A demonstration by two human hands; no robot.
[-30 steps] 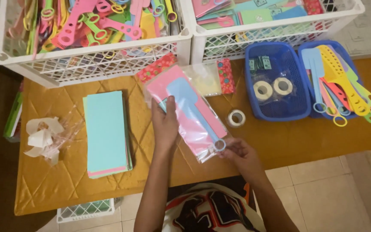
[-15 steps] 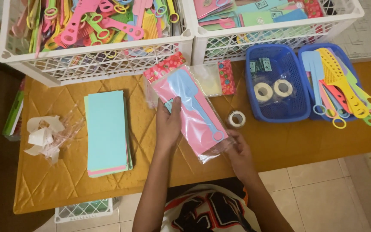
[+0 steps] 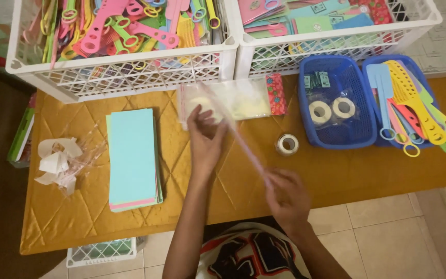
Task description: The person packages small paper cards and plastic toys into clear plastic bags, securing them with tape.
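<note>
Glossy clear plastic packet (image 3: 238,137) — quilted cloth tabletop (image 3: 336,170).

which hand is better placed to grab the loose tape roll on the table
Probably the right hand: it holds the packet's lower end just below the tape roll. The left hand sits farther off, across the packet.
</note>
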